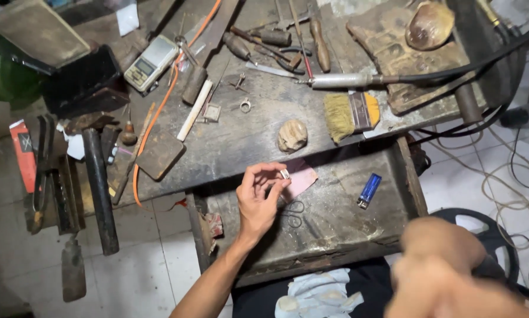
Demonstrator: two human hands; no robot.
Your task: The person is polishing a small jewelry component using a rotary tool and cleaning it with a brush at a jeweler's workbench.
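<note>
My left hand (260,197) is raised over the pulled-out wooden drawer tray (341,229), its fingertips pinching a small silver ring (285,174). Just behind the ring lies a pinkish sheet of abrasive paper (303,179). My right hand (438,277) is close to the camera at the lower right, blurred, fingers curled; nothing shows clearly in it. A blue lighter (369,190) lies on the drawer to the right of my left hand.
The worn workbench (241,135) carries a yellow-handled brush (351,115), a rotary handpiece (341,80) on a black cable, files, a small digital scale (151,63), an orange wire (158,112) and a small ring (245,105). Metal tools hang at the left edge. A cloth (320,294) lies on my lap.
</note>
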